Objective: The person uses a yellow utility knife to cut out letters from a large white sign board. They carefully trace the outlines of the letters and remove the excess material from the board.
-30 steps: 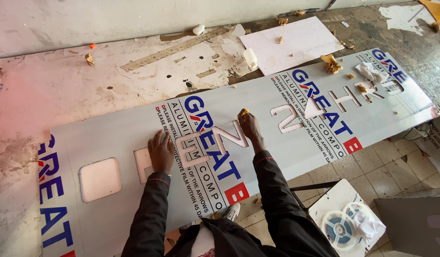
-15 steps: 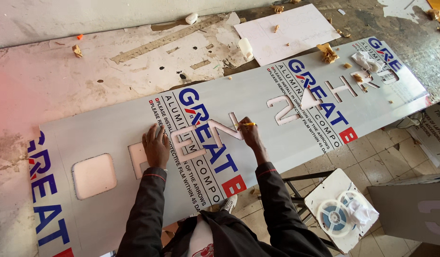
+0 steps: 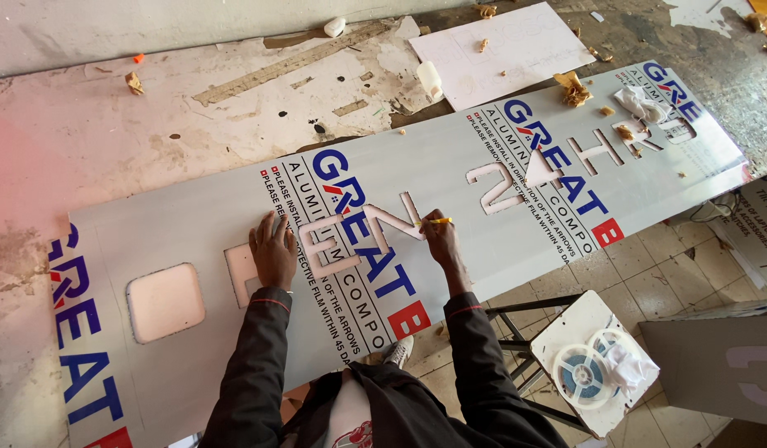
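Note:
A long grey panel [image 3: 450, 166] with blue and red printed film lies slanted across a worn table [image 3: 110, 141]. Letter and number shapes are cut through it. My left hand [image 3: 273, 249] lies flat on the panel beside the cut-out letters, fingers spread. My right hand [image 3: 439, 239] holds a thin yellow-handled tool [image 3: 437, 221] with its tip at the edge of a cut-out letter near the panel's middle. Both arms wear dark sleeves.
A white sheet [image 3: 508, 51] and crumpled tape scraps [image 3: 572, 88] lie at the back right. A small white bottle [image 3: 430, 80] stands near the sheet. A stool [image 3: 595, 361] with a tape reel sits on the tiled floor at lower right, beside a grey board [image 3: 715, 365].
The view has shifted slightly. My right hand has slid a little along the cut-out letter with the yellow tool. My left hand has stayed pressed on the panel.

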